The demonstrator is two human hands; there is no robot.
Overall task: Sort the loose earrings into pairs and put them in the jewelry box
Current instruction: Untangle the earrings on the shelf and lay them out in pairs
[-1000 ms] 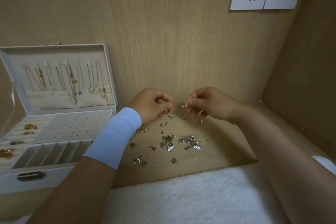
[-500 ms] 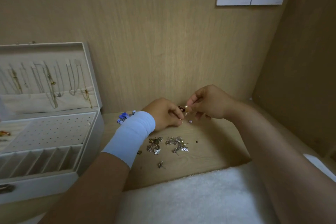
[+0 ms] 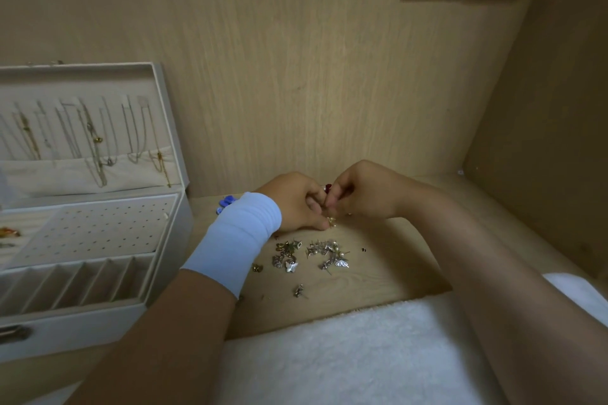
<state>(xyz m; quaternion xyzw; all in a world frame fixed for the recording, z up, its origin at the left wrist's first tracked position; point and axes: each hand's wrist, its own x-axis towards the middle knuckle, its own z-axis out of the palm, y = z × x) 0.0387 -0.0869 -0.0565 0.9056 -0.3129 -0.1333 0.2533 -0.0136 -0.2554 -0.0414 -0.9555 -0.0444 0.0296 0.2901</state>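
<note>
Both hands have drawn together since a moment ago, fingertips now touching. At far left, the jewelry box [image 3: 82, 329] stands open, lid up. Left hand [image 3: 292, 204], wearing a pale blue wrist sleeve [image 3: 237, 240], pinches a small gold earring [image 3: 331, 220] at its thumb tip. Loose earrings [image 3: 312, 255] lie scattered just nearer on the wooden surface [image 3: 378, 273]. Right hand [image 3: 365, 191] curls against the left; whether it grips anything cannot be told.
</note>
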